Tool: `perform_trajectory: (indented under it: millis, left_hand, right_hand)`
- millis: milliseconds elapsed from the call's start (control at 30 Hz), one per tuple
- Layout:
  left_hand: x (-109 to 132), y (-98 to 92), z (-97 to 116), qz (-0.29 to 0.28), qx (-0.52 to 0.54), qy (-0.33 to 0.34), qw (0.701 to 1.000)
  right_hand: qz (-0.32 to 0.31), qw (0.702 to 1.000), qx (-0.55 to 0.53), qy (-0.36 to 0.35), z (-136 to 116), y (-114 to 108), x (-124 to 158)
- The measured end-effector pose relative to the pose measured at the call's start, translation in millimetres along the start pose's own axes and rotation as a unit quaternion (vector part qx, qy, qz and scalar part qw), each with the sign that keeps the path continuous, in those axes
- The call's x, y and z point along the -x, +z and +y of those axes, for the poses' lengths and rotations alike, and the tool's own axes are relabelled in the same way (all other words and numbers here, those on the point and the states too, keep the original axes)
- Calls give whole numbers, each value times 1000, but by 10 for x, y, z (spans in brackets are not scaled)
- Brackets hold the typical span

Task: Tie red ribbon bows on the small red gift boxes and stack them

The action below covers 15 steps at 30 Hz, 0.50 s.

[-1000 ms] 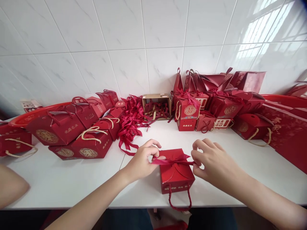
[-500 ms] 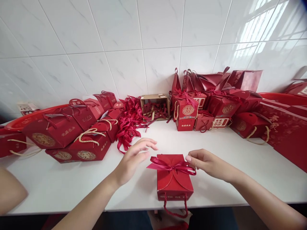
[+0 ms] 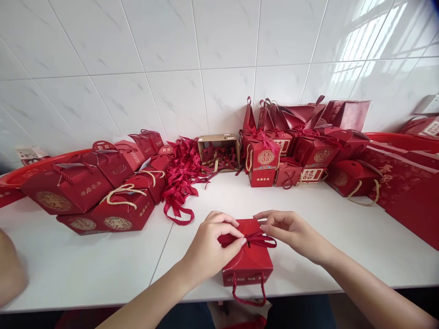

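A small red gift box [image 3: 248, 267] with a red rope handle [image 3: 250, 302] stands near the table's front edge. Tied across its lid is a dark red ribbon bow [image 3: 264, 240], its left part mostly covered by my fingers. My left hand [image 3: 216, 240] reaches over the box and pinches the ribbon at the bow's middle between thumb and forefinger. At the box's back right corner is my right hand [image 3: 291, 230], thumb and forefinger apart, the thumb close to the bow's right loops.
Red gift boxes [image 3: 116, 201] are stacked at left, beside a heap of red ribbons [image 3: 181, 169]. A cardboard box [image 3: 219, 138] of ribbon pieces lies against the tiled wall. More boxes [image 3: 262, 157] and a large red bag [image 3: 404, 183] stand at right. Someone's arm [image 3: 10, 269] shows at far left.
My left hand has moved right from the air beside the box and closed on the ribbon. My right hand has shifted slightly left, its forefinger now stretched over the box's back edge.
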<state>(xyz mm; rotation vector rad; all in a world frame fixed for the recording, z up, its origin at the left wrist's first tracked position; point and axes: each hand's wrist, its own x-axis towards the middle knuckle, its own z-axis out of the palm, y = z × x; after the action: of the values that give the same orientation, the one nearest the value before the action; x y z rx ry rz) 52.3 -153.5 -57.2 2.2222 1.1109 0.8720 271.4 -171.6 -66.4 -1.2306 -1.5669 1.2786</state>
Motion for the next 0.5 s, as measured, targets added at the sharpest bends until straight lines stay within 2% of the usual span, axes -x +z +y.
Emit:
perform_trajectory:
  millis: [267,333,433,500]
  left_hand:
    - [25,17,11,6,5,-2,1000]
    - [32,20,-11,8,4,3,1000]
    - [31,36,-51,15,2,13,1000]
    - [21,52,-70,12,7,17,1000]
  right_hand:
    - [13,997,-78,-1,91,-19,-13]
    - [6,996,-87,-22,145,-32,-9]
    - [-63,990,-71,-103,292,-12,38]
    - [-104,983,-3,-149,404,57,91]
